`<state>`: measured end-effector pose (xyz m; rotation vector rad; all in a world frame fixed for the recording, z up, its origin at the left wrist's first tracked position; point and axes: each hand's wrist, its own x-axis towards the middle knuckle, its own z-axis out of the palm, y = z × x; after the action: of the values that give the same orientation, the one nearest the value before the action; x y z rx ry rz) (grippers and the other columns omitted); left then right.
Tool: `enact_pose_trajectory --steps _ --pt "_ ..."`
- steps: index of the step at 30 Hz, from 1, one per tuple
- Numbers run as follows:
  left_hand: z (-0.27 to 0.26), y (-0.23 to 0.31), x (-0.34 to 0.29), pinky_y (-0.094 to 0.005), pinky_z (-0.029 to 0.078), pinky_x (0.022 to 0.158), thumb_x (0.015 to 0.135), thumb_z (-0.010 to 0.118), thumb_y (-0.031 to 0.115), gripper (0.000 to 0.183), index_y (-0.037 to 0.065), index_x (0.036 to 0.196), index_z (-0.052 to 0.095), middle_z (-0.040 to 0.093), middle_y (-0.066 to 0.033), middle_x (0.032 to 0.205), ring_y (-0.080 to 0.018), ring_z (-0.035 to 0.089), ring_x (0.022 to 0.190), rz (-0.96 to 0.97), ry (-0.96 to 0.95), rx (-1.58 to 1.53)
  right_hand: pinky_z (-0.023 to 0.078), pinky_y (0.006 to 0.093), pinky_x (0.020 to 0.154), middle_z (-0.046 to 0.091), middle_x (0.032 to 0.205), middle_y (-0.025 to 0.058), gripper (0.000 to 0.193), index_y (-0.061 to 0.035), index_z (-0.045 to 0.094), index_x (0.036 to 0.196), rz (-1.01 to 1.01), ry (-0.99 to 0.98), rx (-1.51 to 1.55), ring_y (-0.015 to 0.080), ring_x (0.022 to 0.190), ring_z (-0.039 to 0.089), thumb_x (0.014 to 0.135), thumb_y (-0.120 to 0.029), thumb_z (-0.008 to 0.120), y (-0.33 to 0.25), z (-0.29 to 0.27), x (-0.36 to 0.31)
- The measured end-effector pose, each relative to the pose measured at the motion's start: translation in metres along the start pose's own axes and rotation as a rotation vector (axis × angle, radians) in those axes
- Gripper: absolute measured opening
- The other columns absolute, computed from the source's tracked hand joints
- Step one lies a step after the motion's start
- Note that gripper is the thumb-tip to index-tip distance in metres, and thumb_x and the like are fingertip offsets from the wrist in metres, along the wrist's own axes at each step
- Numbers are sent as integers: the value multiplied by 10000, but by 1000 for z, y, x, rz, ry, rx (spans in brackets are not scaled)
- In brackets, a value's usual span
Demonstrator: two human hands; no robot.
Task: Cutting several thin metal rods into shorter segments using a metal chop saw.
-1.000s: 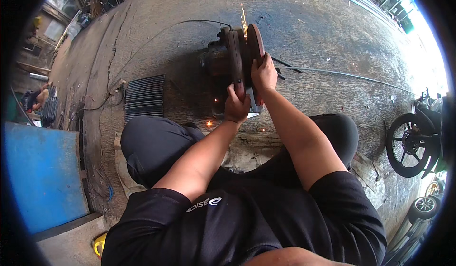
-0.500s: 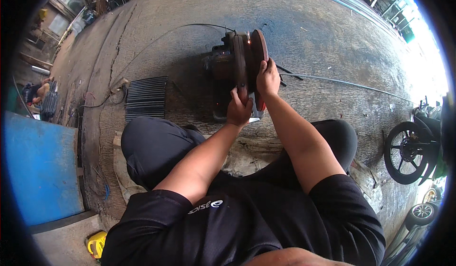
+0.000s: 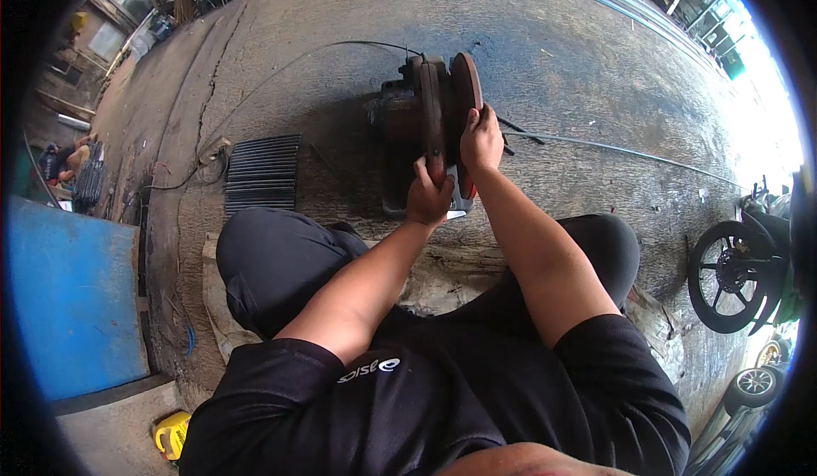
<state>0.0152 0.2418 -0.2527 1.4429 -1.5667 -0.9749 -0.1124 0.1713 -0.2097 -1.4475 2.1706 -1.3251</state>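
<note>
A dark cut-off saw (image 3: 404, 123) stands on the floor in front of my legs, its motor body to the left. My left hand (image 3: 428, 195) is wrapped round the near end of the saw's long dark handle arm (image 3: 432, 119). Just to the right, a round reddish-brown disc (image 3: 465, 80) stands nearly edge-on. My right hand (image 3: 482, 140) is closed on the disc's right edge, thumb toward the saw. Whether the disc is a wheel or a guard, I cannot make out. A thin metal rod (image 3: 613, 145) runs rightward from behind my right hand; its near end is hidden.
Cut dark rods (image 3: 262, 174) lie in a neat row left of the saw. Short dark pieces (image 3: 521, 130) lie to its right. A cable (image 3: 281, 72) curves over the floor. A blue panel (image 3: 77, 297), a yellow container (image 3: 173, 435) and a motorcycle wheel (image 3: 728, 274) stand around me.
The small orange glow and sparks between the saw arm and the disc have gone out. Both hands keep their hold, with hardly any movement.
</note>
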Motion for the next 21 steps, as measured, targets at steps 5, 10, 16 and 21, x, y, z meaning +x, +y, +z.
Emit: enact_pose_trajectory --steps 5,10,16,21 --pt "1 -1 0 -525 479 764 823 598 253 627 61 1328 279 625 -293 956 -488 604 879 51 30 14 464 470 867 578 1173 218 417 -44 479 1258 9 -8 -7 411 1049 570 973 -340 410 -1 -1 0" --pt "0 1 0 -517 481 773 823 597 251 623 60 1327 282 625 -287 973 -483 606 892 41 26 19 468 475 853 585 1149 217 403 -47 486 1240 1 14 -20 413 1031 575 973 -337 405 -2 0 0" --pt "0 2 -1 -508 482 777 822 598 246 613 60 1319 291 623 -283 985 -476 608 901 43 24 -16 468 475 853 584 1145 221 402 -45 486 1236 -5 16 -15 416 1031 572 971 -337 407 -2 -1 -1" --pt "0 3 -1 -504 479 777 819 604 232 610 61 1316 295 623 -275 987 -469 610 900 23 18 -60 468 474 854 583 1149 223 405 -42 486 1238 3 14 -20 417 1030 573 970 -335 407 -1 1 0"
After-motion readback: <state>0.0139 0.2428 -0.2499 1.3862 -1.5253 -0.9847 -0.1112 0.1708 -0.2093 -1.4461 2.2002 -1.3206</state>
